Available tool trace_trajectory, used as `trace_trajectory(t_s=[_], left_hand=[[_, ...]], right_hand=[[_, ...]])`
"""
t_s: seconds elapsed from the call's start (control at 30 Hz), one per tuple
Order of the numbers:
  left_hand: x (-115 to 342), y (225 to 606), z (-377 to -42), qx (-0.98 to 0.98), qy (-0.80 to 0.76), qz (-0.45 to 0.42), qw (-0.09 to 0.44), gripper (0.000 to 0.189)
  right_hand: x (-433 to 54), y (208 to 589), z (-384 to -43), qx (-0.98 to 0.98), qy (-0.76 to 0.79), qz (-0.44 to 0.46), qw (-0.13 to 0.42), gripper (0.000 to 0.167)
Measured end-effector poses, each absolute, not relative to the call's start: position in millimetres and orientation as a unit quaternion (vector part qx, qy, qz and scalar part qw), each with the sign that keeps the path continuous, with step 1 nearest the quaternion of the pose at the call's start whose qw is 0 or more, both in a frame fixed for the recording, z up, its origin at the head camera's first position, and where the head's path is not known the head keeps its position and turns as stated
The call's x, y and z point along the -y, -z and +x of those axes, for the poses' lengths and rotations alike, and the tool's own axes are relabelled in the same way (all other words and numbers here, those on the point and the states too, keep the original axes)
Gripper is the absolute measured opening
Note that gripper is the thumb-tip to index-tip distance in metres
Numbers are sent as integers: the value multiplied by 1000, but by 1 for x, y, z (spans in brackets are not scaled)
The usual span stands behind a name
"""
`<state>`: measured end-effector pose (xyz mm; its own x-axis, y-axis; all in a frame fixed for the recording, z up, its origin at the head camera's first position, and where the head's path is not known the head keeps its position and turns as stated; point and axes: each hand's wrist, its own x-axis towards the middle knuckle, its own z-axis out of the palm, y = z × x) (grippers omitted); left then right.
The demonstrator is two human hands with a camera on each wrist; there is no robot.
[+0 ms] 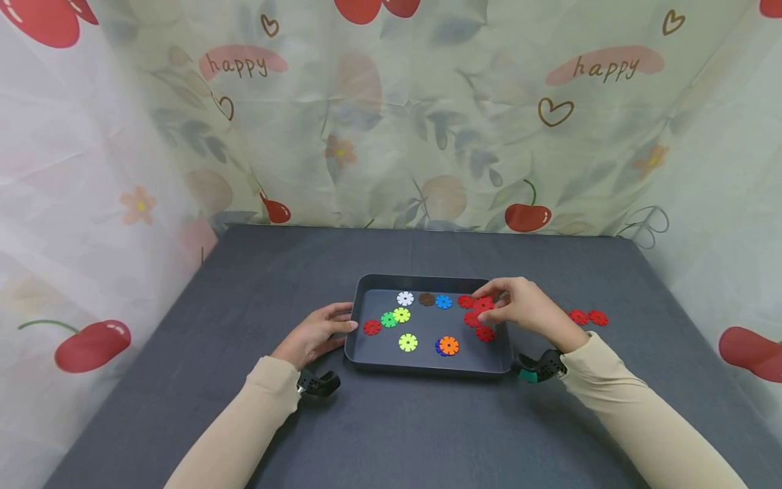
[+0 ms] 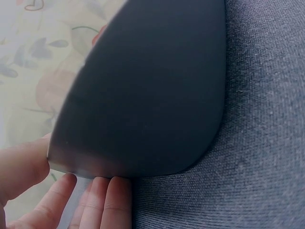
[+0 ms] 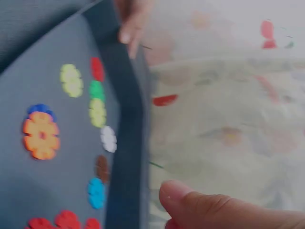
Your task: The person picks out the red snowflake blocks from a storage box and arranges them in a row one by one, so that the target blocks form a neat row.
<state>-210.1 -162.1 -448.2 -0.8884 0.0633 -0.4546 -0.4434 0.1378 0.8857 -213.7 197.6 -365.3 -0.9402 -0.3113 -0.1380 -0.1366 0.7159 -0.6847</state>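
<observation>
- The left hand [image 1: 320, 335] gripped the left edge of the tray [image 1: 427, 371], thumb over the rim, fingers against the outer wall.
- The right hand [image 1: 519, 303] hovered over red pieces [image 1: 471, 319] by the tray's right edge, thumb and fingertips apart; whether it held one could not be told.
- White [image 1: 405, 298], brown [image 1: 426, 299] and light-blue pieces [image 1: 443, 301] lay along the tray's far edge.
- Two loose red pieces [image 1: 597, 318] lay between the tray and the surface's [image 1: 421, 435] right edge.

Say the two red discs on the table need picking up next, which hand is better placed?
Probably the right hand: it's over the right end of the tray, the side where the two red discs lie. The left hand touches the opposite end, farther away.
</observation>
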Motion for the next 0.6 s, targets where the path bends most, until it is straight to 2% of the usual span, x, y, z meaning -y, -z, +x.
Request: trace_trajectory(t_s=[0.3, 0.6], left_hand=[[161, 447, -210, -725, -645, -135, 199, 59], [161, 447, -211, -728, -641, -141, 197, 60]], right_hand=[[-230, 348, -204, -903, 415, -86, 64, 44], [-259, 349, -195, -891, 445, -63, 70, 53]])
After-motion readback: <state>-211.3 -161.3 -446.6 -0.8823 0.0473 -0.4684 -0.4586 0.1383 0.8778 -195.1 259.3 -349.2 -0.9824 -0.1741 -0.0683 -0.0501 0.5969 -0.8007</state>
